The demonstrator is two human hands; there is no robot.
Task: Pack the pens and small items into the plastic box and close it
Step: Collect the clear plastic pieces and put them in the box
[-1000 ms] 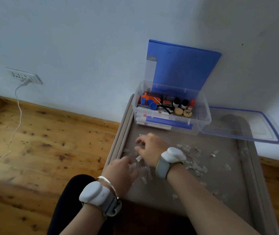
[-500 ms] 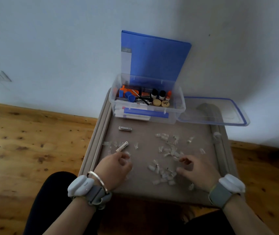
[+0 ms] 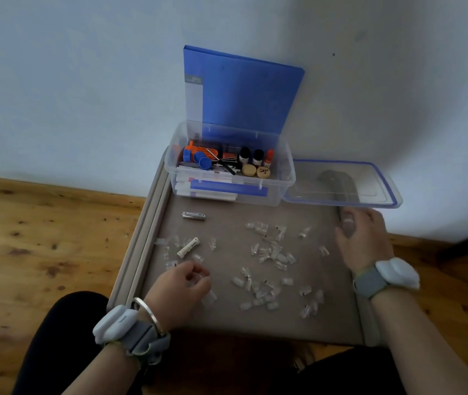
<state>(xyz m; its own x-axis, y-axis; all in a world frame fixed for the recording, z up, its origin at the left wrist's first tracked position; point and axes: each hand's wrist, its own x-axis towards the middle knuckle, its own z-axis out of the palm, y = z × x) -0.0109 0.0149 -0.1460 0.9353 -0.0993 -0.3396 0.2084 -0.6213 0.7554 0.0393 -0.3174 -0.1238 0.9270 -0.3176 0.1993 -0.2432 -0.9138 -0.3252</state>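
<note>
Against the pale wall, at the upper centre of the frame, a clear rectangular plastic box [image 3: 284, 185] stands open on the far edge of a grey-brown table with a raised rim [image 3: 130, 260]; an upright blue plastic folder [image 3: 244, 89] leans on the wall just behind it. Inside the box lie orange and blue plastic bits [image 3: 195, 158], two small dark-capped bottles [image 3: 251, 156], a red-capped bottle [image 3: 269, 157] and two round wooden discs [image 3: 256, 171], with long white and blue items stacked beneath. Its clear blue-edged lid [image 3: 392, 196] lies flat just to the right, overhanging the table's right side.

Small clear plastic pieces [image 3: 269, 252] are strewn over the middle of the table top – one cluster at centre, another lower right, a few at the left; among the left ones lies a short white stick [image 3: 188, 247], and above it, apart, a silver cylinder [image 3: 193, 215].

Lower centre-left, the left hand [image 3: 178, 292] rests on the table, fingers curled toward the thumb and pinching one of the clear pieces; its wrist bears a white device on a grey strap [image 3: 118, 326] and a thin silver bangle [image 3: 147, 309]. At the right, the right hand [image 3: 361, 238] lies back-up by the table's rim, just below the lid's near edge – whether it holds anything I cannot tell; a like white device [image 3: 395, 273] sits on its wrist. Wooden floorboards [image 3: 42, 238] fill the left.
</note>
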